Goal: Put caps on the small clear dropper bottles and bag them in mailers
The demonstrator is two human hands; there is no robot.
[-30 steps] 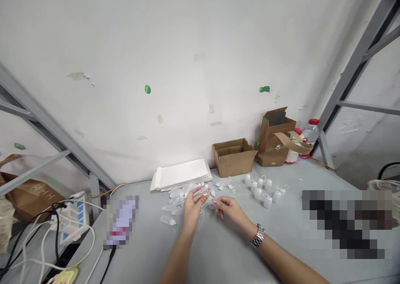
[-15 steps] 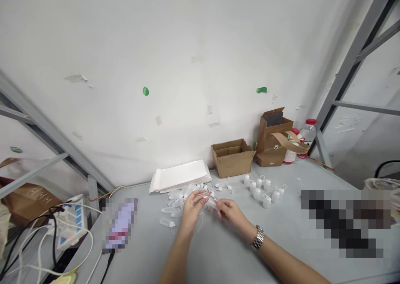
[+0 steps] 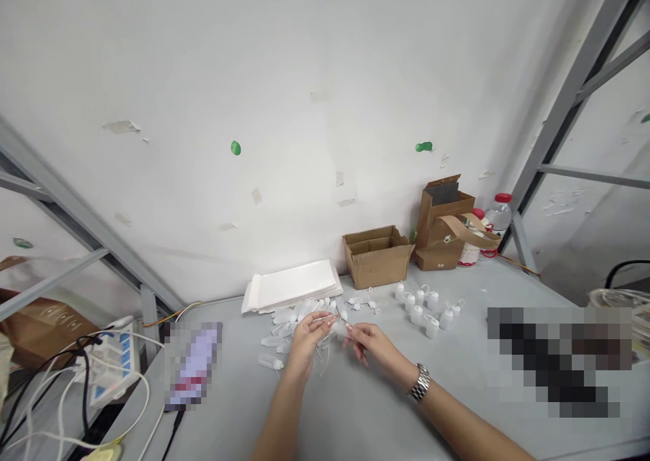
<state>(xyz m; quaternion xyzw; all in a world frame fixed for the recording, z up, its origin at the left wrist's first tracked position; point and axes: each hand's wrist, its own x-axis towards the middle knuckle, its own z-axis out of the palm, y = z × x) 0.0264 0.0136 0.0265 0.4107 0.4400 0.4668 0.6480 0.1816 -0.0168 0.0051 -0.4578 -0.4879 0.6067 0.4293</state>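
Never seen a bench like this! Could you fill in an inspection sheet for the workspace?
Surface: grey table, stretching to the wall.
Job's things: capped bottles stand upright at right; loose bottles lie piled at left; looped white caps lie between.
Clutter: stack of white mailers, open cardboard box, brown paper bag.
Hands: right hand pinches a translucent bottle; left hand at its upper end, grip unclear.
Cables: black and white cables, tangled over a power strip.
Surroundings: white wall with tape scraps and green patches; metal frame at each side.
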